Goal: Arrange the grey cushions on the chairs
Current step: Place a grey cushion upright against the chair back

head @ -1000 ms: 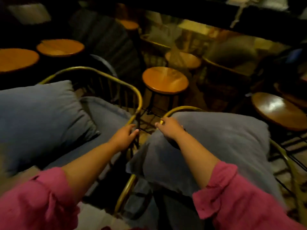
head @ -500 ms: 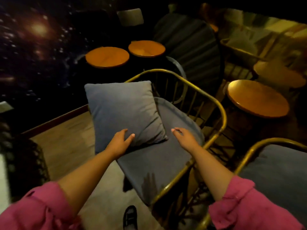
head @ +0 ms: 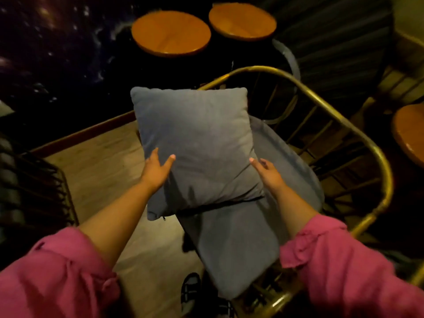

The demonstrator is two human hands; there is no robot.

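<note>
two round wooden tables (head: 171,33), wooden floor (head: 103,161)

Dim light falls on a plank floor (head: 98,157) left of the left hand (head: 157,168). Beyond that hand, a dark wall (head: 57,53) painted with stars meets a reddish skirting (head: 91,131), with two round tables (head: 171,33) (head: 242,20) nearby. A third table (head: 408,134) sits far right of the right hand (head: 267,173), and black wirework (head: 34,180) stands far left.

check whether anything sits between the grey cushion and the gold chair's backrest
Nothing visible does. The grey cushion is over the seat pad, left hand gripping its edge, right hand touching it; the gold backrest behind is bare.
</note>
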